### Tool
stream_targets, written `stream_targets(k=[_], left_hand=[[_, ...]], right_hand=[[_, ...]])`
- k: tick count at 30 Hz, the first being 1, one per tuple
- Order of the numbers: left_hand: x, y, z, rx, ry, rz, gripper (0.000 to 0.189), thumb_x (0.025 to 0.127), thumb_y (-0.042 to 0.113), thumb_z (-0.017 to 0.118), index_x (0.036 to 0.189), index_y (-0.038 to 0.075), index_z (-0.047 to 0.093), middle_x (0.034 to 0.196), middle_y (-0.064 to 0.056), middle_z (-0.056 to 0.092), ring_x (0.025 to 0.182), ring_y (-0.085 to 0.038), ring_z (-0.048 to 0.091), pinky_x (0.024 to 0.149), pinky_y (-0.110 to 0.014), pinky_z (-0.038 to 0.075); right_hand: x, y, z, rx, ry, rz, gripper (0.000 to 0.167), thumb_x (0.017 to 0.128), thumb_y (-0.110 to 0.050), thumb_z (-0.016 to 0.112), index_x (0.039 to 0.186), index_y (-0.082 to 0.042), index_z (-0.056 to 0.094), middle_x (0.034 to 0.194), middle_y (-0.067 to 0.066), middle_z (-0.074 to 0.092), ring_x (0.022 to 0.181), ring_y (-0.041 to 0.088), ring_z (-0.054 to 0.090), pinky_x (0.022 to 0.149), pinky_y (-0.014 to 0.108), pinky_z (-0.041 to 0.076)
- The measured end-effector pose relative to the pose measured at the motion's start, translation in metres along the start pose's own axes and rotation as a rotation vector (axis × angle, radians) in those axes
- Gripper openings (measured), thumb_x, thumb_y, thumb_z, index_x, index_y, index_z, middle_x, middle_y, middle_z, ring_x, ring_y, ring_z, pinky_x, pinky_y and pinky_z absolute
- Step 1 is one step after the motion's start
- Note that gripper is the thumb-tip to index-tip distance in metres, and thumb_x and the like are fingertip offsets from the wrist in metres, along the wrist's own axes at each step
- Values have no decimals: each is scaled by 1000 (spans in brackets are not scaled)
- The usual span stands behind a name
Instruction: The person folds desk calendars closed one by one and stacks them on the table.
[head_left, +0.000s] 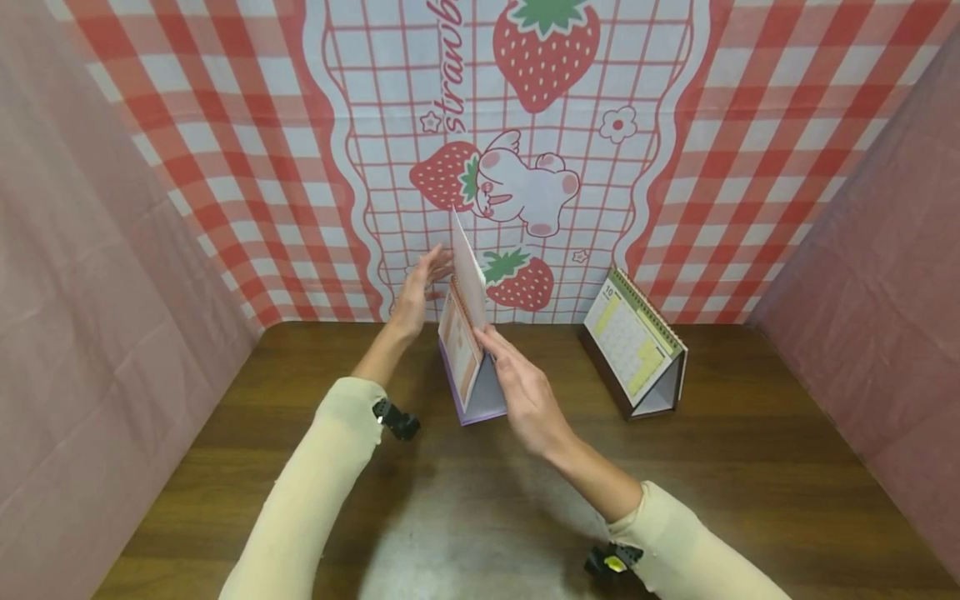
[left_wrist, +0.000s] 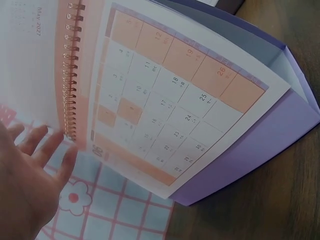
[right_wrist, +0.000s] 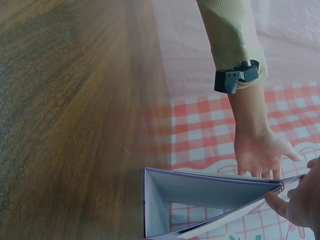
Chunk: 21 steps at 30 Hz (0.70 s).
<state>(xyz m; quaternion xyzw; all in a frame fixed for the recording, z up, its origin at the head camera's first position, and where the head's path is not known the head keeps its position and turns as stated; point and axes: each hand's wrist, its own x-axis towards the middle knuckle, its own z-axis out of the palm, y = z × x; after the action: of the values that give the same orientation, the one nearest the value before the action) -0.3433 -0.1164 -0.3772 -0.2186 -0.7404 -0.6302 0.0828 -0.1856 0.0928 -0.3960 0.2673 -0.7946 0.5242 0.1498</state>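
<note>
Left hand spread, right hand straight-fingered at the centre-frame page; you're seemingly flipping it; likely guide it over next.

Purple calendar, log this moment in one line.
purple calendar: standing; page: raised; left hand: beside page; right hand: at page edge; other calendar: standing

Head view: high, widest, facing forward and down; red-and-white checked, strawberry-printed cloth backdrop at 12 o'clock. Left wrist view: closest, turned sideways, facing orange-and-white paper page of purple-based, spiral-bound desk calendar. Right wrist view: end-on, calendar at 5 o'clock. Shared by all: calendar, backdrop.
</note>
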Motion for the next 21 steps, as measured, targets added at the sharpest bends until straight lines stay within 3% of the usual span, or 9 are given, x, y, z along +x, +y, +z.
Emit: stream_targets(k=[6, 10, 14, 17, 21], left_hand=[[0, 1, -3, -44, 39, -15, 74, 118, 40, 4, 177, 0, 26, 179, -29, 40, 164, -53, 43, 130, -75, 39], [-1, 3, -4, -91, 68, -29, 78, 117, 43, 3, 177, -1, 25, 178, -32, 38, 163, -54, 42, 129, -72, 41], [-1, 6, -3, -89, 75, -22, 75, 116, 41, 4, 178, 4, 28, 179, -27, 41, 161, -51, 47, 119, -56, 52], [-1, 5, -4, -96, 84, -10, 76, 116, 43, 5, 177, 5, 30, 180, -26, 41, 161, -51, 48, 106, -40, 53], [-1, 4, -7, -116, 99, -10, 76, 116, 43, 6, 177, 3, 30, 179, -29, 39, 160, -53, 47, 103, -37, 53]], right_hand=[[1, 2, 0, -11, -37, -71, 51, 122, -19, 32, 165, -3, 55, 178, 16, 48, 167, 38, 45, 139, 58, 34], [1, 2, 0, -17, -44, -76, 51, 122, -19, 32, 163, -2, 57, 177, 17, 49, 168, 41, 44, 139, 61, 34], [1, 3, -1, -23, -42, -72, 51, 122, -18, 32, 163, -1, 57, 176, 19, 50, 169, 44, 41, 140, 64, 32], [1, 4, -1, -23, -45, -72, 51, 122, -19, 32, 163, -1, 57, 176, 19, 51, 169, 45, 40, 140, 66, 31], [1, 5, -1, -24, -54, -67, 51, 122, -19, 32, 163, 0, 57, 176, 20, 50, 169, 46, 39, 139, 67, 31]])
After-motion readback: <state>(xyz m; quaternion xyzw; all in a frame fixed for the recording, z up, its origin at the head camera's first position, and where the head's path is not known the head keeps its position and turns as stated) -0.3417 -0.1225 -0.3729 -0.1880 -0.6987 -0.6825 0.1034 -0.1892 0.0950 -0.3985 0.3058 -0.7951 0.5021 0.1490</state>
